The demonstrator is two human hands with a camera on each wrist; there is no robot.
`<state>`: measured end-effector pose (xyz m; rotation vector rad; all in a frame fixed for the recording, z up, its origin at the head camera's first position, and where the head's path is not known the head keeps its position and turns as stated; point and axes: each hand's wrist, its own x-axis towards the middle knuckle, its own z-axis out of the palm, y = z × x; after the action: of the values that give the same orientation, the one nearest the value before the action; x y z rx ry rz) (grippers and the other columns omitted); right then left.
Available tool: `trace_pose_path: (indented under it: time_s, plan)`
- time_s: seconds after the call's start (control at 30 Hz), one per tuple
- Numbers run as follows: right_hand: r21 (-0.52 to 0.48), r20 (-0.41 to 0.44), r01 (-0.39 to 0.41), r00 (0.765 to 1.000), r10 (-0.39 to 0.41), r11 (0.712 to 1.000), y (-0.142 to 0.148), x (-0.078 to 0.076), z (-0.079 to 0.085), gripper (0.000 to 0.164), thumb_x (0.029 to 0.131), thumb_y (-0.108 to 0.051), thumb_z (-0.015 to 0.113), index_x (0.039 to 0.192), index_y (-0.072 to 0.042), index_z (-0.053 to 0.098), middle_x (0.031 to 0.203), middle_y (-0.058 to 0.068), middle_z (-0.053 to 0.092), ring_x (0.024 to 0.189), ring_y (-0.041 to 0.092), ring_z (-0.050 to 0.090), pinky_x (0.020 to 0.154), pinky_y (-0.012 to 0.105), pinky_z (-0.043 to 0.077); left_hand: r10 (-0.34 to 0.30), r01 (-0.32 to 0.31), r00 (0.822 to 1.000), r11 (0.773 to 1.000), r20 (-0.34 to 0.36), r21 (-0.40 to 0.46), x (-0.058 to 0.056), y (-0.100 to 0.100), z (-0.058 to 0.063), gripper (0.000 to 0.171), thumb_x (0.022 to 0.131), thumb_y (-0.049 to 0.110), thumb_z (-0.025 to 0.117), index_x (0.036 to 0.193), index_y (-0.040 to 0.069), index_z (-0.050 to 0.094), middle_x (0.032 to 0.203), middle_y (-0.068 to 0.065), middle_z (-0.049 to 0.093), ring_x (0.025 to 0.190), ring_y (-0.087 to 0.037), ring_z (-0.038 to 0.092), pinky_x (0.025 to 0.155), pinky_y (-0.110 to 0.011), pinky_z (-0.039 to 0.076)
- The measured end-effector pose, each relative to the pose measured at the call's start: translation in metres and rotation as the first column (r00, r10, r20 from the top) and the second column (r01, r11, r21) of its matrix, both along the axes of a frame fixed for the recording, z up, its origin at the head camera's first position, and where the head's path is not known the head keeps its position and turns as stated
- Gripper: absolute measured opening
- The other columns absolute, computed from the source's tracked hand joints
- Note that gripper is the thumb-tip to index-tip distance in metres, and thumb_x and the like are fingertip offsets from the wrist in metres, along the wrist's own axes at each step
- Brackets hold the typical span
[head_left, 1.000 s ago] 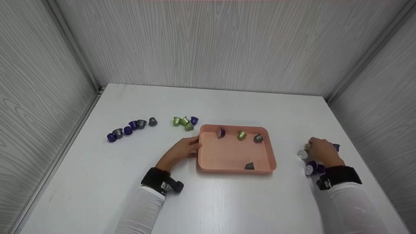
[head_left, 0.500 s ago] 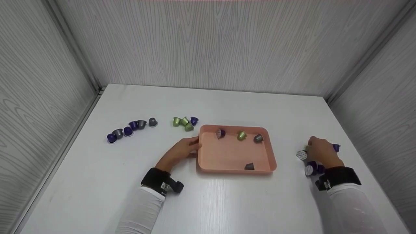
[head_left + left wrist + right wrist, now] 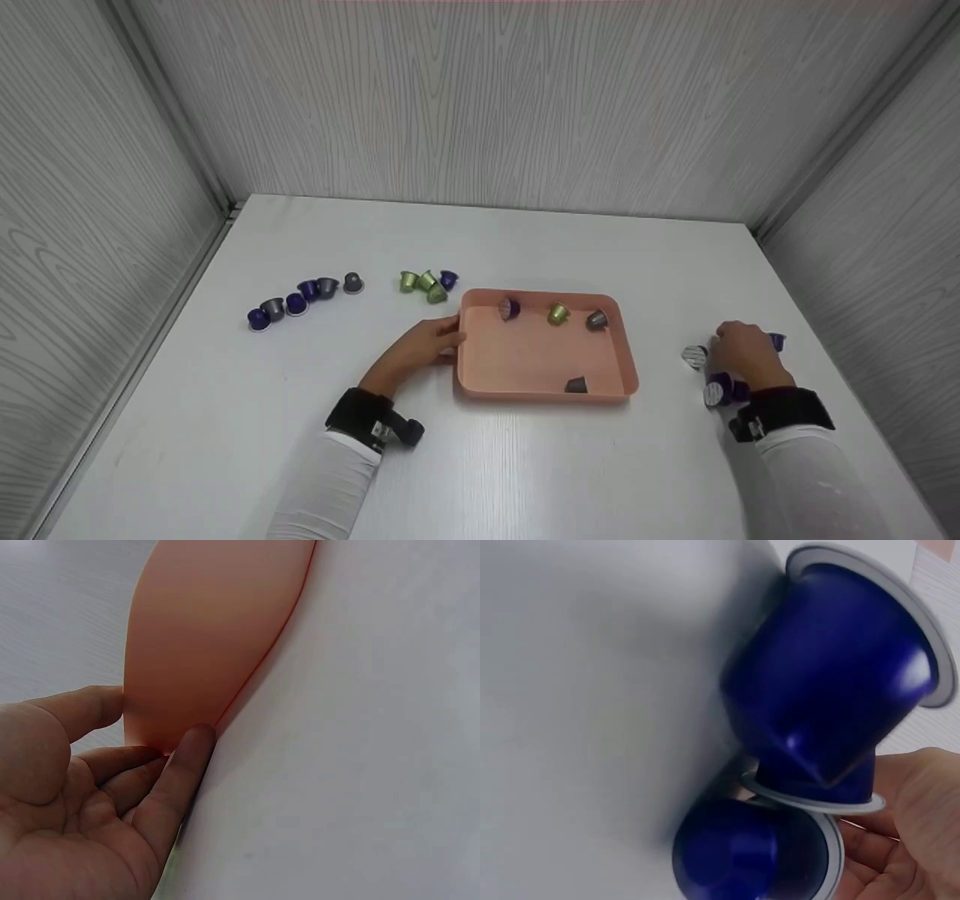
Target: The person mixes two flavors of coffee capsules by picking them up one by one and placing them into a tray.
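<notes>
In the head view my left hand [image 3: 414, 351] grips the left side of a salmon-pink tray [image 3: 547, 397]. The left wrist view has its thumb at the tray's rim and the fingers along its lower edge. Far right, my right hand [image 3: 750, 354] is low among coffee capsules. One shows its pale lid [image 3: 694, 357] beside the fingers. Two purple capsules [image 3: 718, 390] lie near the wrist, and another purple capsule [image 3: 778, 342] is just beyond the hand. Blue-purple capsules [image 3: 832, 667] cover the right fingertips in the right wrist view, so I cannot tell what they hold.
Inside the tray lie a purple capsule [image 3: 510, 308], a green capsule [image 3: 558, 313] and two grey capsules [image 3: 597, 320]. Behind its left corner sits a group of green capsules [image 3: 427, 280] with one purple. A row of purple and grey capsules [image 3: 297, 304] lies left. Wood-grain panels [image 3: 480, 105] surround the table.
A green capsule visible beside my right fingers earlier is now hidden by the hand. The pale-lidded capsule has shifted slightly left. My left hand and the tray have stayed put.
</notes>
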<state>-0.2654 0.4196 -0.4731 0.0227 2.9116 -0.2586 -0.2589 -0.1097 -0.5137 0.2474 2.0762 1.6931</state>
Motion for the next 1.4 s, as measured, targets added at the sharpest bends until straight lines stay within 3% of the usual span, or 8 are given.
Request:
trace_pose_path:
  time_s: [0.23, 0.5, 0.77, 1.0, 1.17, 1.4]
  plan:
    - [-0.033, -0.048, -0.005, 0.999, 0.004, 0.999, -0.001, 0.0, 0.004, 0.038, 0.099, -0.012, 0.047, 0.122, 0.016, 0.055, 0.115, 0.038, 0.058, 0.105, 0.054, 0.055, 0.09, 0.063, 0.045, 0.006, -0.006, 1.0, 1.0, 0.014, 0.0, 0.0, 0.0, 0.001, 0.055, 0.102, 0.021, 0.053, 0.151, 0.006, 0.034, 0.149, -0.013, 0.043, 0.119, -0.027, 0.058, 0.093, -0.032, 0.052]
    - [-0.065, -0.186, -0.044, 0.982, 0.032, 0.997, -0.012, 0.004, 0.012, 0.034, 0.098, -0.009, 0.048, 0.119, 0.017, 0.055, 0.111, 0.038, 0.059, 0.101, 0.054, 0.056, 0.086, 0.064, 0.046, 0.001, -0.001, 1.0, 1.0, 0.012, -0.01, -0.001, 0.0, 0.001, 0.055, 0.102, 0.02, 0.053, 0.152, 0.006, 0.033, 0.15, -0.012, 0.042, 0.12, -0.026, 0.057, 0.093, -0.032, 0.053]
    - [-0.1, -0.239, -0.044, 0.971, 0.019, 0.994, -0.025, 0.0, 0.02, 0.036, 0.1, -0.011, 0.047, 0.123, 0.016, 0.054, 0.115, 0.037, 0.057, 0.106, 0.055, 0.053, 0.091, 0.065, 0.042, 0.002, -0.002, 1.0, 1.0, 0.028, 0.014, -0.002, 0.0, -0.002, 0.056, 0.102, 0.019, 0.053, 0.152, 0.006, 0.032, 0.152, -0.012, 0.039, 0.122, -0.028, 0.056, 0.093, -0.032, 0.053]
    - [-0.104, -0.332, -0.108, 0.941, 0.068, 0.989, -0.038, 0.0, 0.024, 0.03, 0.1, -0.009, 0.049, 0.119, 0.013, 0.057, 0.107, 0.033, 0.058, 0.103, 0.052, 0.055, 0.087, 0.067, 0.042, 0.003, -0.003, 1.0, 1.0, 0.026, 0.019, -0.003, 0.001, -0.003, 0.056, 0.102, 0.019, 0.053, 0.152, 0.005, 0.032, 0.152, -0.014, 0.039, 0.121, -0.028, 0.056, 0.093, -0.032, 0.053]
    - [-0.125, -0.349, -0.124, 0.934, 0.073, 0.984, -0.05, 0.002, 0.029, 0.028, 0.101, -0.009, 0.05, 0.12, 0.01, 0.057, 0.108, 0.03, 0.055, 0.102, 0.05, 0.056, 0.087, 0.066, 0.043, -0.003, 0.003, 1.0, 0.999, 0.021, 0.034, -0.002, 0.0, -0.003, 0.057, 0.102, 0.018, 0.053, 0.152, 0.003, 0.03, 0.152, -0.016, 0.037, 0.121, -0.031, 0.056, 0.094, -0.034, 0.052]
    - [-0.115, -0.418, -0.211, 0.897, 0.146, 0.971, -0.064, 0.004, 0.03, 0.027, 0.095, -0.006, 0.06, 0.117, 0.009, 0.06, 0.109, 0.028, 0.055, 0.098, 0.045, 0.058, 0.082, 0.062, 0.047, -0.009, 0.008, 1.0, 1.0, 0.015, 0.029, 0.0, 0.0, 0.001, 0.056, 0.102, 0.018, 0.052, 0.152, 0.002, 0.03, 0.152, -0.016, 0.038, 0.122, -0.032, 0.055, 0.095, -0.035, 0.051]
